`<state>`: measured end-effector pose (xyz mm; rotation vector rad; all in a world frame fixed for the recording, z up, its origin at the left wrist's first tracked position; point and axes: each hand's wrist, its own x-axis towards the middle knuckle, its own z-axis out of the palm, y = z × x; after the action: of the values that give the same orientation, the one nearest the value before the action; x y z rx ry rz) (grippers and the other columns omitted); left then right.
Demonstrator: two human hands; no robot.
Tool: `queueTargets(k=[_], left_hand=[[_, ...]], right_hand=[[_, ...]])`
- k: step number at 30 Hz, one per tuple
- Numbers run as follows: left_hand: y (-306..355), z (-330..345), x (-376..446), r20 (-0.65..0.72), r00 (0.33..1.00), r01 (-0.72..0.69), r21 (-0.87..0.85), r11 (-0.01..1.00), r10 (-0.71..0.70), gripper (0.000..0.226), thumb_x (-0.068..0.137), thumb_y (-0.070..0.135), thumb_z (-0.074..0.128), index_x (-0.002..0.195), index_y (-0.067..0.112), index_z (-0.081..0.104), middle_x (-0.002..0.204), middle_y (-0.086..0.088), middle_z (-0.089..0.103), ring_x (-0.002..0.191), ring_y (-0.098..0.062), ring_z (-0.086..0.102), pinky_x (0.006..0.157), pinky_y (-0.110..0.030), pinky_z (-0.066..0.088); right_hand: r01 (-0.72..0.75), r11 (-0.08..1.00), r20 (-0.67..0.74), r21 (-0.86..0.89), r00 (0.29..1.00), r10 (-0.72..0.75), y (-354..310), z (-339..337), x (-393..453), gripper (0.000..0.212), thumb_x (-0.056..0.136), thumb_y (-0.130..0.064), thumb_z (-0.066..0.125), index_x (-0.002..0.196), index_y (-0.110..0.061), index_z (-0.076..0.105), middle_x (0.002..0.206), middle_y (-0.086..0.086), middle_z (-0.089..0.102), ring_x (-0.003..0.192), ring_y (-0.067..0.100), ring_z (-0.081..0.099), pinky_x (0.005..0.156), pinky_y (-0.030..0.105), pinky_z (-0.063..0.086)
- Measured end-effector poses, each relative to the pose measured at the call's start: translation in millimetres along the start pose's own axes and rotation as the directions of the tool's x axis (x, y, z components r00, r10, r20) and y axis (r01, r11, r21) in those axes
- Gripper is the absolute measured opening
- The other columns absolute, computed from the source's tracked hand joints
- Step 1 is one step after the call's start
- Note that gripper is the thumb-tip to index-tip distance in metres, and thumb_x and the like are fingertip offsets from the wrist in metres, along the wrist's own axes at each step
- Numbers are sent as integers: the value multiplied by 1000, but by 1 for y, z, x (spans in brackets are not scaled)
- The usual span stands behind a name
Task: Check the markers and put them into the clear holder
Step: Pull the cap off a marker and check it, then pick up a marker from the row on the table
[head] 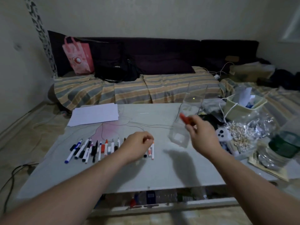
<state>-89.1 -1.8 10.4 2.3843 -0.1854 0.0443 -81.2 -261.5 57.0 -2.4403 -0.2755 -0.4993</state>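
Several markers (90, 149) lie side by side in a row on the low grey table (113, 174), left of centre. My left hand (138, 146) rests over the right end of that row, fingers curled; whether it grips a marker there I cannot tell. My right hand (201, 135) is raised and holds a red marker (184, 118), blurred, beside the clear holder (186, 120). The holder is tall and see-through, standing tilted at the table's right side. It looks empty.
White paper sheets (95, 114) lie at the table's far left. Clutter crowds the right: a pale basket (243, 109), a bag of cotton swabs (240, 135), a green-capped jar (284, 143). A striped sofa (129, 90) with bags stands behind.
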Motion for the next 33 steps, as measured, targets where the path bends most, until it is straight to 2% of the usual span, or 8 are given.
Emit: queueTargets(k=[4,12,15,18,21,23,26,33], left_hand=[[-36,32,40,69,998,-22,296,955,1,26,91,31,57,111,38,71,108,6,64,106,-21,57,92,-32,47],[-65,74,87,222,967,-228,516,826,129,35,99,31,47,127,45,62,129,8,57,115,-24,41,96,-37,32],[-71,84,94,219,971,-195,483,854,98,36,97,27,48,126,43,63,125,7,58,114,-23,41,99,-38,32],[-73,91,98,203,975,-180,463,868,94,32,96,31,48,121,42,64,120,8,63,113,-24,44,94,-39,32],[-76,85,103,164,982,-146,367,919,91,26,96,31,50,116,40,63,100,7,65,111,-23,46,90,-36,30],[-80,78,106,113,990,-120,350,929,85,30,95,19,53,115,39,64,90,10,61,110,-21,48,90,-36,31],[-85,70,107,31,996,-86,403,911,80,37,91,13,54,114,40,66,107,12,67,113,-20,49,91,-37,33],[-86,82,93,146,960,-279,566,776,239,31,96,44,45,113,37,70,101,12,66,103,-22,43,85,-40,34]], right_hand=[[-134,988,-141,73,980,144,21,-6,59,12,97,-32,58,109,-30,58,99,-2,70,88,21,66,80,44,55],[-164,869,38,-468,978,205,45,41,88,42,94,-21,57,128,-31,34,69,-3,54,68,31,55,56,41,49],[-82,824,120,-561,977,179,52,48,86,14,96,-26,45,109,-31,47,85,2,64,74,33,57,63,42,54],[-7,857,28,-515,999,24,54,55,78,27,97,-31,48,122,-32,57,116,7,58,87,37,61,66,43,55],[129,888,75,-442,991,-106,26,84,57,30,93,-28,55,121,-27,65,114,6,59,88,34,63,69,41,55],[166,918,305,-360,951,-53,14,122,45,28,92,-29,53,116,-29,68,107,5,64,97,31,64,79,40,54],[58,965,552,-257,828,97,16,171,34,31,91,-27,53,116,-27,71,108,9,70,105,29,63,86,35,50],[64,926,540,-372,826,160,40,190,34,23,95,-26,53,101,-16,73,97,12,64,95,31,63,70,30,38]])
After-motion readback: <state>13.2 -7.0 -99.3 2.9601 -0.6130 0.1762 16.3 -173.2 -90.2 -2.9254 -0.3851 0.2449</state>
